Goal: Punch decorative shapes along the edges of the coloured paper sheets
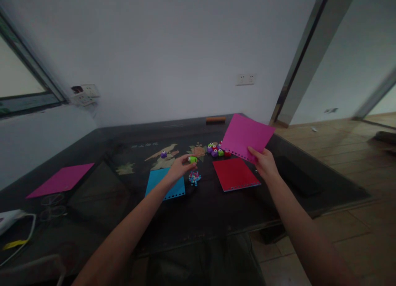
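Note:
My left hand (181, 165) is closed on a small green hole punch (192, 159), held above the right edge of a blue sheet (157, 179). Pinched by its lower corner in my right hand (262, 160) is a magenta sheet (247, 133), raised off the table, with a row of punched holes along its lower edge. Under it lies a red sheet (235, 173), also with holes along its near edge. Between the blue and red sheets sits a small pile of coloured paper cut-outs (194, 178). Several purple, green and red punches (215, 150) cluster behind the red sheet.
A lone purple punch (163, 154) stands behind the blue sheet. Another magenta sheet (63, 179) lies at the left. A brown bar-shaped object (215, 119) rests near the wall. A white device with a cable (10, 220) is at the left edge of the dark table (204, 220).

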`<state>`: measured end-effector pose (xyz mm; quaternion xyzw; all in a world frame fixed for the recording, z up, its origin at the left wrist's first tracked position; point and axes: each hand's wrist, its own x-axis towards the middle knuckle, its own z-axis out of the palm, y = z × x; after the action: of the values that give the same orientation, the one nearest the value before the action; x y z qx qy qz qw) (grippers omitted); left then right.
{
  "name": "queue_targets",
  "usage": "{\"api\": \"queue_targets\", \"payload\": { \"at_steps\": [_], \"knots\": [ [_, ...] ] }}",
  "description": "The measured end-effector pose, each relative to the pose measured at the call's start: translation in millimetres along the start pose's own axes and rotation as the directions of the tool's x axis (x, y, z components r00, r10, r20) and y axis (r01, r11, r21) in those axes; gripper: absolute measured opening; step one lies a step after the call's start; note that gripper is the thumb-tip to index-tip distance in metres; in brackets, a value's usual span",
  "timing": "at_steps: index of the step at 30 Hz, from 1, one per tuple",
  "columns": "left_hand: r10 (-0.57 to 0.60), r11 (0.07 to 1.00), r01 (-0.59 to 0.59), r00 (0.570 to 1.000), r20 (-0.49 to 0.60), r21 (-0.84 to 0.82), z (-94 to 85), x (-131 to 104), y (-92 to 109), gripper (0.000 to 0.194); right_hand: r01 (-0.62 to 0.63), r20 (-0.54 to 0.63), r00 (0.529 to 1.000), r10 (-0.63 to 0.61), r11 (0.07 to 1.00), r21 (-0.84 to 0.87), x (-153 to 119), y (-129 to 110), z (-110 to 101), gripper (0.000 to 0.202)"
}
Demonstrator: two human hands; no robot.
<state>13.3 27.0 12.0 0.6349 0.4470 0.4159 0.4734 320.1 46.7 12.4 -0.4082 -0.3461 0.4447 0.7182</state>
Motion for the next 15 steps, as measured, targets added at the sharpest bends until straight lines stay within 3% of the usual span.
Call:
{"api": "queue_targets", "payload": {
  "at_steps": [4,9,11,15],
  "knots": [
    [-0.001,0.992,0.001,1.000,0.004,0.126,11.4,21,5,0.037,-0.043,-0.005,0.999,0.044,0.999,0.033,-1,5,-6,0.028],
    [0.108,0.933,-0.100,0.994,-0.003,0.346,29.3,59,-1,0.031,-0.007,-0.011,1.000,0.007,0.998,0.060,0,6,-9,0.028],
    [0.100,0.859,-0.088,0.995,0.003,0.504,37.7,73,-3,0.031,0.013,-0.013,1.000,-0.012,0.999,0.052,1,7,-11,0.028],
    [0.067,0.580,-0.037,0.998,-0.003,0.814,55.2,93,-8,0.031,0.026,-0.031,0.999,-0.023,0.996,0.082,3,6,-13,0.029]
  ]
}}
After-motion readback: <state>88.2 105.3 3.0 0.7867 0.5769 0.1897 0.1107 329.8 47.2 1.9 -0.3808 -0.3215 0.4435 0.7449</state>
